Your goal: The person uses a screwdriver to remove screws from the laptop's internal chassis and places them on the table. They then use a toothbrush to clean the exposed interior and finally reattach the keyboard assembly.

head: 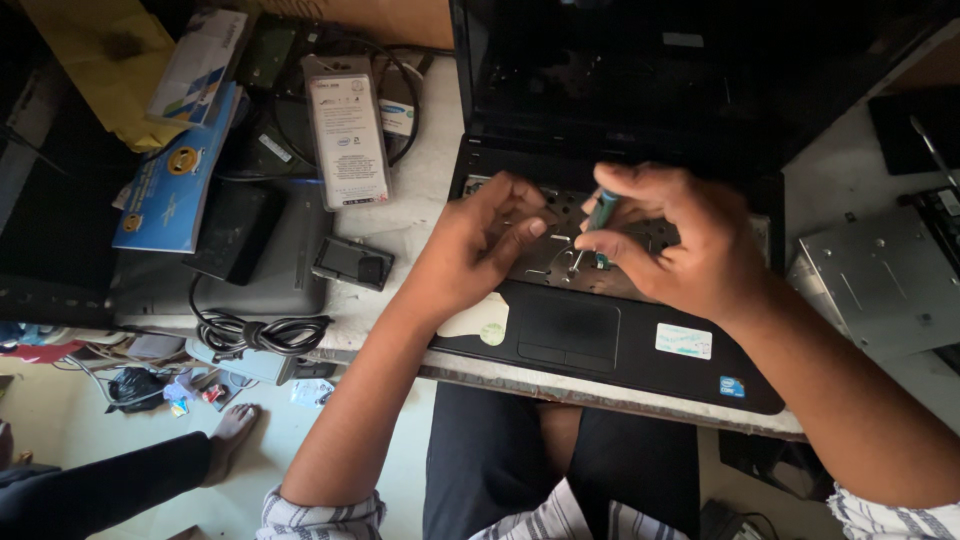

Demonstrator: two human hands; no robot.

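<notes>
Black laptop (pixel 600 350) lies open at desk edge (pixel 620 398); keyboard already off, metal tray w/ holes exposed. Teal-handled screwdriver (pixel 601 212) is pinched in right hand (pixel 690 240), tip on tray. Left hand (pixel 478 250), half-curled, empty, steadies beside it. Palmrest not yet lifted.

An open laptop (pixel 620 340) lay on the bench (pixel 420 200), its screen standing behind the bared keyboard bay. Over that bay the left hand (pixel 480 250) sat just left of the right hand (pixel 680 240), which held a screwdriver (pixel 600 215). A coiled cable (pixel 260 332) lay left of the laptop, a metal plate (pixel 880 280) right of it.
</notes>
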